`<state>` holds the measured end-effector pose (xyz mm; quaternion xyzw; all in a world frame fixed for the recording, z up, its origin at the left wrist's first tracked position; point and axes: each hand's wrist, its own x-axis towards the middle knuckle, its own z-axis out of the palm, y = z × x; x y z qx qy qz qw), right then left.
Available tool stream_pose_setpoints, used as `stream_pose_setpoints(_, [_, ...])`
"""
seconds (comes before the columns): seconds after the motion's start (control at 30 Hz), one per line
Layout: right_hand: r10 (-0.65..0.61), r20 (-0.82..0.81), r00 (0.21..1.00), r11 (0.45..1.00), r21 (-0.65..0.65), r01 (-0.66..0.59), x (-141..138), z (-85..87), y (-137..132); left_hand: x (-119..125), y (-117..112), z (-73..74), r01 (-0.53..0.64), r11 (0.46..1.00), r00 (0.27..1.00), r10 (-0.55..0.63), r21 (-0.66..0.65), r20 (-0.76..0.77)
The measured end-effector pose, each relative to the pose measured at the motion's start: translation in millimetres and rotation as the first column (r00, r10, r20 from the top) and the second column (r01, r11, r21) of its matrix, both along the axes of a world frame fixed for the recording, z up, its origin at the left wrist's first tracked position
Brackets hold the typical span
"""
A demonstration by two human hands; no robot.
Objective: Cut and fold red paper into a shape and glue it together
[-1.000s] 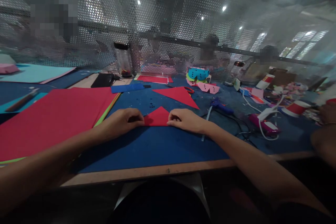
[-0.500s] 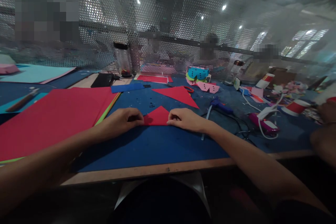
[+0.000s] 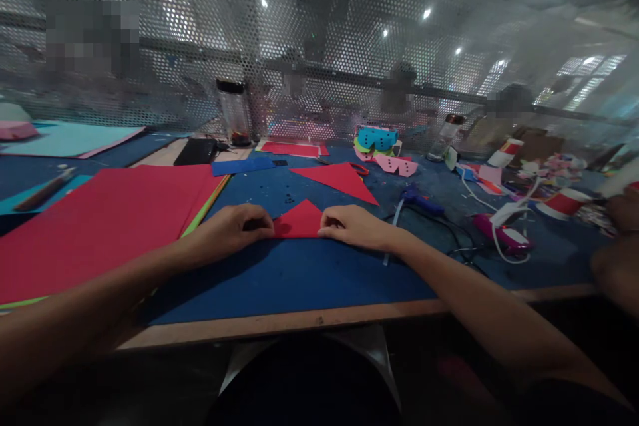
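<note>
A small piece of red paper [image 3: 299, 221] lies folded on the blue table mat, its peak pointing away from me and its straight edge toward me. My left hand [image 3: 239, 229] pinches its left corner between thumb and fingers. At the opposite corner my right hand [image 3: 349, 226] is closed in the same kind of pinch; the fingertips cover both corners. Just beyond lies a larger red paper triangle [image 3: 339, 180], flat and apart from both hands. Scissors with orange-red handles [image 3: 360, 170] are partly hidden beside it.
Left of me is a stack of red sheets [image 3: 120, 219]. A blue glue gun [image 3: 422, 201] with its cord lies to the right, near a magenta device [image 3: 504, 234] and a paper cup [image 3: 564, 203]. Punched paper pieces [image 3: 377, 140] and a glass bottle [image 3: 233, 113] stand behind. Another person's arm [image 3: 616, 266] is at far right.
Both hands keep their pinch on the red paper with almost no movement. Nothing on the table has visibly shifted.
</note>
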<state>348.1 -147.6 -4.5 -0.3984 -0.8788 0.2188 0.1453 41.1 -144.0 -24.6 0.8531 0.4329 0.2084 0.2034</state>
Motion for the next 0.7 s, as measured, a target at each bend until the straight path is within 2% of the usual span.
stream_pose_setpoints(0.13, [0.006,0.004,1.0,1.0,0.01,-0.006,-0.2,-1.7,1.1,0.7,-0.1,0.3,-0.001,1.0,1.0,0.001,-0.008,-0.003])
stream_pose_setpoints(0.33, [-0.049,0.037,0.998,0.997,0.056,0.047,-0.4,-3.4,1.2,1.6,0.4,1.2,-0.004,1.0,1.0,0.004,-0.009,-0.007])
stream_pose_setpoints(0.7, [-0.045,0.048,0.998,0.999,0.019,0.044,1.0,0.1,1.0,1.4,0.2,1.8,0.016,1.0,0.999,-0.015,0.026,-0.028])
